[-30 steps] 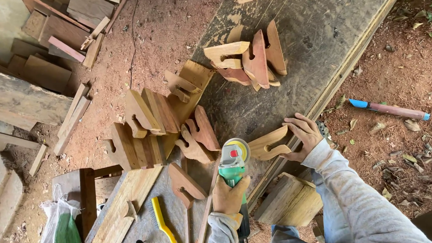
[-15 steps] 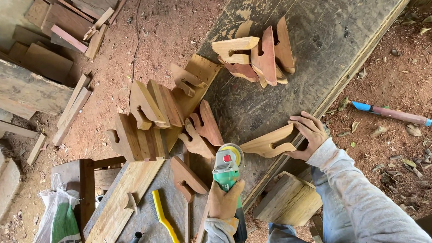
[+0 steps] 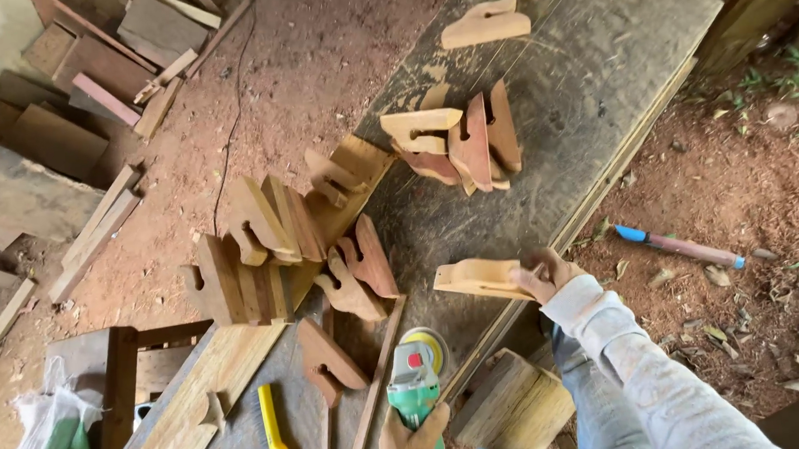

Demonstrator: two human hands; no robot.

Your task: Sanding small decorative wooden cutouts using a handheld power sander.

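**Sanding cut wood pieces at the bench**

Head view: the right hand (image 3: 541, 275) is closed on a pale, curved wood piece (image 3: 480, 279), holding it at the near edge of the grey worktable (image 3: 610, 68). The left hand (image 3: 412, 438) wraps the green grinder (image 3: 414, 379), its disc apparently resting on the table left of that piece. This looks like the step between passes; next the piece wants steadying flat. Rough-sawn notched pieces (image 3: 463, 139) stand farther up the table.
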